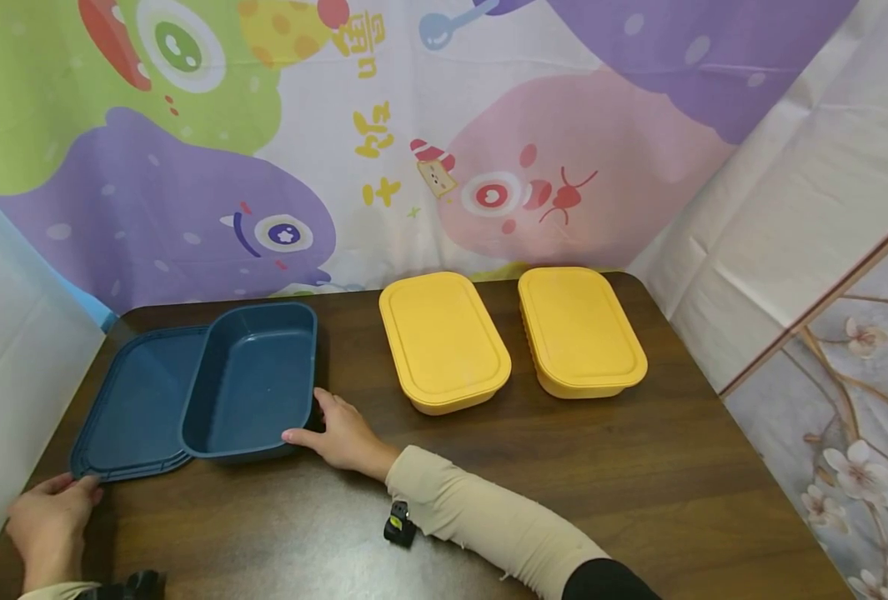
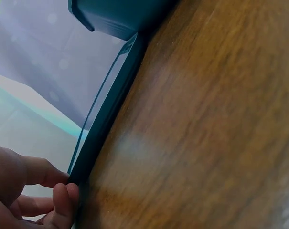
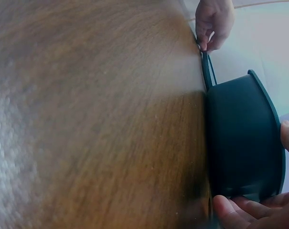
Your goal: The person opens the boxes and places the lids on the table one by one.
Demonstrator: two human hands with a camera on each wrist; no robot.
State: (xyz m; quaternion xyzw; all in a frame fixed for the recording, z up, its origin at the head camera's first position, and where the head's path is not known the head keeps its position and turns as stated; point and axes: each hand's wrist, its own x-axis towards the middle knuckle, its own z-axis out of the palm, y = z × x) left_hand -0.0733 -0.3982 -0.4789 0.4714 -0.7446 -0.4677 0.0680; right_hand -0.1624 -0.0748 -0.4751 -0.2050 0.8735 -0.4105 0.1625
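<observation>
A deep blue food box (image 1: 259, 383), with no cover on it, stands at the left of the table. Its left side overlaps a flat blue lid (image 1: 139, 408), which lies with its ridged rim upward. My left hand (image 1: 53, 521) pinches the lid's near left corner between thumb and fingers, as the left wrist view shows at the lid's edge (image 2: 106, 114). On the other side, my right hand (image 1: 346, 437) holds the box's near right corner. Its thumb is at the rim and its fingers lie along the outer wall (image 3: 242, 143).
Two yellow boxes with yellow lids, one in the middle (image 1: 444, 337) and one farther right (image 1: 582, 329), stand toward the back of the brown wooden table (image 1: 564, 483). Behind the table hangs a cartoon-printed cloth (image 1: 383, 242).
</observation>
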